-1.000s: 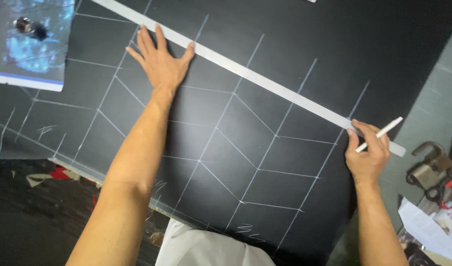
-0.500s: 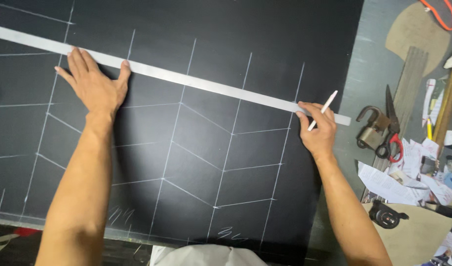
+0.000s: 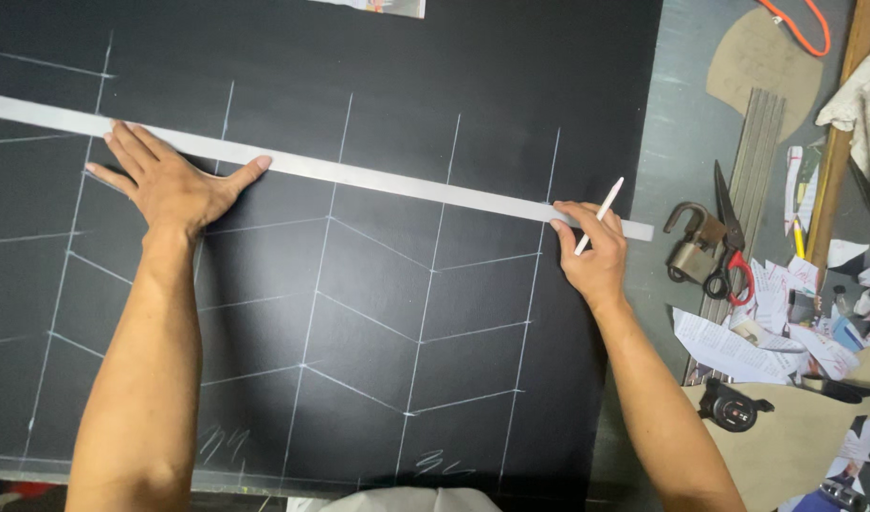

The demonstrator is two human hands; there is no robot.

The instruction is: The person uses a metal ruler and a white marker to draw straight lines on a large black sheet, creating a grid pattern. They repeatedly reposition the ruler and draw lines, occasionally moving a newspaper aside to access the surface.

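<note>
The long straightedge (image 3: 359, 173) lies slantwise across the black sheet (image 3: 378, 57), running from the sheet's left edge down to just past its right edge. It looks like a thin, flat, pale grey strip, stiff along its length but probably light and apt to slide on the smooth dark surface, so it is best held by pressing flat from above at two well-separated spots. The left hand (image 3: 170, 185) does this near the left end, fingers spread and flat, palm down, thumb touching the strip's lower edge. The right hand (image 3: 591, 251) pins the right end with its fingertips while gripping a slim white marking pencil (image 3: 598, 215). White chalk lines (image 3: 425, 332) form a zigzag grid on the sheet. Beyond the sheet's right edge lie a padlock (image 3: 693, 248), red-handled scissors (image 3: 729, 237) and paper scraps (image 3: 767, 322).
</note>
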